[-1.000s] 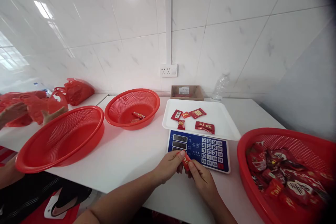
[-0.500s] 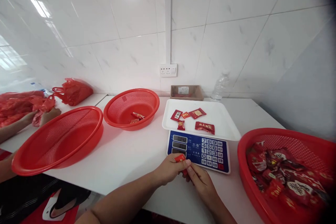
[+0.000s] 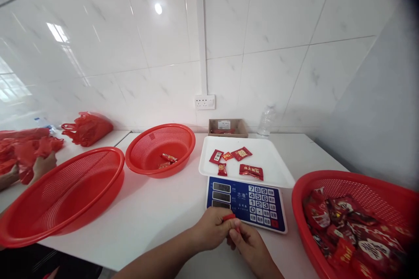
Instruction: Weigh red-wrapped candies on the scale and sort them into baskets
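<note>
My left hand is closed around a small red snack packet, whose top end shows above the fingers. My right hand presses against it, thumb and fingers pinched on the packet's lower side; most of the packet is hidden. Both hands are in front of a blue digital scale, partly covering its lower left edge. On top of the scale sits a white tray carrying several red wrapped snacks, lying apart on its left and front parts.
A red basket of wrapped snacks stands at right. Left are a red basket with a few packets and a larger red basket. Behind are a cardboard box and plastic bottle. Another person's hands handle red bags.
The camera view has tilted up, so the table things sit lower. My hands stay together on the packet, and less of it shows. The other person's hands have shifted with the bags.
</note>
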